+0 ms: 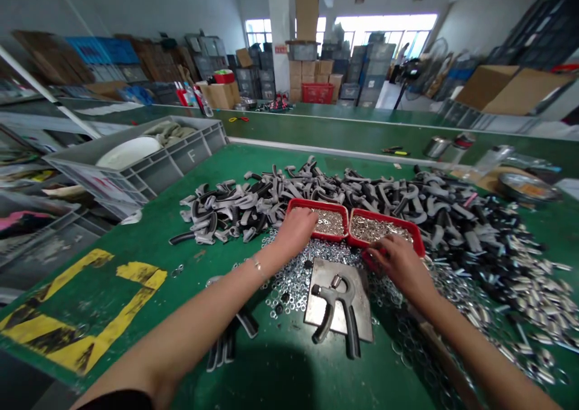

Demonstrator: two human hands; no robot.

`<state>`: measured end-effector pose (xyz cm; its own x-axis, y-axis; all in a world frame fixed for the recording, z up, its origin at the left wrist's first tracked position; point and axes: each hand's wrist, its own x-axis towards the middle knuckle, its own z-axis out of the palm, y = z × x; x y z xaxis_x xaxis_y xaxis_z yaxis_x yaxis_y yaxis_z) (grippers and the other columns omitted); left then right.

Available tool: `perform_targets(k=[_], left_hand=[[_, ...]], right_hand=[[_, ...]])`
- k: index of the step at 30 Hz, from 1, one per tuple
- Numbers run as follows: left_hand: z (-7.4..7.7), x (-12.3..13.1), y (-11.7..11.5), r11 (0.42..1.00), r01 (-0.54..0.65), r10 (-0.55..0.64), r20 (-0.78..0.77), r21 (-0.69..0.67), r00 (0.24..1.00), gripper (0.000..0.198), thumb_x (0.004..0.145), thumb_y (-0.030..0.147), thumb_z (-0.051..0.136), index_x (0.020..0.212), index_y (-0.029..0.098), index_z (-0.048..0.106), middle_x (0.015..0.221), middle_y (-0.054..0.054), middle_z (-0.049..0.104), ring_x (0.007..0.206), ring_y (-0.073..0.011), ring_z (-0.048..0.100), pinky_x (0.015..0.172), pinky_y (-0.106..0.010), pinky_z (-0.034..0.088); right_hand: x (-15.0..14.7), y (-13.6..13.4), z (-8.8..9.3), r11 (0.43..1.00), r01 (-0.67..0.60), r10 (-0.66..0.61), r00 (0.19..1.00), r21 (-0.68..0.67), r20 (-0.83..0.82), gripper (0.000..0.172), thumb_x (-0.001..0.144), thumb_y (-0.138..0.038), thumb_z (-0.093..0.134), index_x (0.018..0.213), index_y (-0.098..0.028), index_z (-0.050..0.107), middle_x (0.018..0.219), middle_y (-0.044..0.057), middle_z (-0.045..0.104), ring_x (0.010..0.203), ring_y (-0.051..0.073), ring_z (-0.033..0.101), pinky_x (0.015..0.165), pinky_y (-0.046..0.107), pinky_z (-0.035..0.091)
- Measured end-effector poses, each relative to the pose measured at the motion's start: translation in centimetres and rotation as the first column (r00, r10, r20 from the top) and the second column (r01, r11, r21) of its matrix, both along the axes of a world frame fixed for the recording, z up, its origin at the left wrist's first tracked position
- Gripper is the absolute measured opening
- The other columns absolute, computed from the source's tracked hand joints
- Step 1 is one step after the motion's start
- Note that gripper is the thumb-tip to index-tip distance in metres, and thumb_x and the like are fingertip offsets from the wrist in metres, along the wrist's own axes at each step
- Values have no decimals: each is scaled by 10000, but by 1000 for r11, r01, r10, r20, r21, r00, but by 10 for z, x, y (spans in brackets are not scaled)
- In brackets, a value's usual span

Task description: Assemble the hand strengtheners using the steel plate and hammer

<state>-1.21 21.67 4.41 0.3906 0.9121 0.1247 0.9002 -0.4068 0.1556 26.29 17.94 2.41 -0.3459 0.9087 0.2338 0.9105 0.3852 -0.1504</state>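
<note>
My left hand (296,232) rests at the near edge of a red tray (312,204) filled with small silver metal parts. My right hand (393,265) is at the corner of a second red tray (384,219) holding similar parts, and its fingertips are partly hidden. Steel washers (294,283) lie scattered beneath both hands. Just below them, a black-and-grey hand grip strengthener (337,307) lies on a steel plate (322,277). Heaps of grey-and-black plastic handles (235,208) spread behind the trays.
The green workbench (113,277) carries yellow-and-black tape (76,313) at the left. A grey crate (190,154) stands beyond it. Silver metal pieces (534,289) cover the right side. A metal bowl (527,187) sits at the far right. Stacked boxes and crates line the room behind.
</note>
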Motion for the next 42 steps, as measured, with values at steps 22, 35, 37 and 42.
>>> perform_targets(k=[22,35,37,42], left_hand=[[-23,14,-71,960,269,-246,229,-79,942,183,978,299,508,942,192,653,926,-30,678,899,-200,593,878,-372,430],[-52,41,-102,864,477,-442,-211,162,872,162,952,168,496,903,127,645,892,-95,659,864,-250,582,865,-458,405],[-54,41,-107,840,517,-471,-252,165,846,189,961,168,468,928,114,646,910,-112,658,866,-257,583,872,-476,409],[-65,30,-123,850,491,-455,-206,189,866,247,989,175,417,1119,97,611,1028,-129,654,938,-260,572,844,-427,450]], right_hand=[[-93,96,-24,993,26,-17,997,-112,79,254,941,-343,595,1097,-145,632,1132,76,651,1075,240,603,956,473,455],[-47,1,-5,957,-126,-58,801,-261,-596,80,850,-233,540,907,-196,584,836,16,683,784,182,662,730,315,508],[-40,-30,-13,936,-172,-77,751,-306,-656,114,870,-301,523,905,-200,563,800,8,682,716,174,677,669,301,521],[-36,-83,-32,923,-180,-113,720,-341,-685,210,931,-361,476,830,-196,557,671,-1,650,597,174,655,571,286,510]])
